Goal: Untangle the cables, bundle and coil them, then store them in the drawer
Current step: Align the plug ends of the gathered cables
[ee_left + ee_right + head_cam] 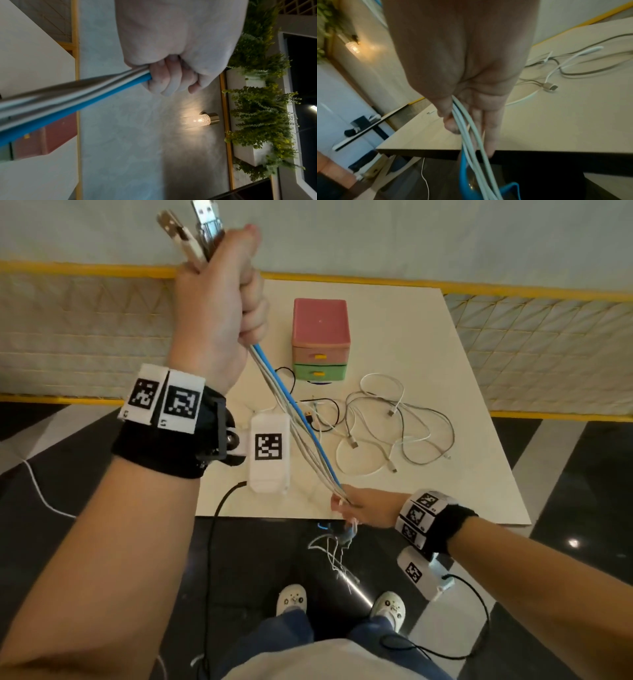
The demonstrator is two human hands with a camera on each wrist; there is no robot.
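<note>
My left hand (219,302) is raised high and grips a bundle of cables (294,419), one blue and several white or grey, with USB plugs (191,231) sticking out above the fist. In the left wrist view the fist (171,78) is closed round the blue cable (68,108). The bundle runs taut down to my right hand (352,505) at the table's near edge, where thumb and fingers (452,121) pinch the strands (471,135). The loose ends (335,556) dangle below the table. A small pink and green drawer unit (320,337) stands on the table, drawers closed.
More loose white, grey and black cables (387,422) lie tangled on the beige table (462,474) in front of the drawer unit. A yellow-railed mesh fence (531,337) runs behind it. My shoes (291,601) stand on the dark glossy floor.
</note>
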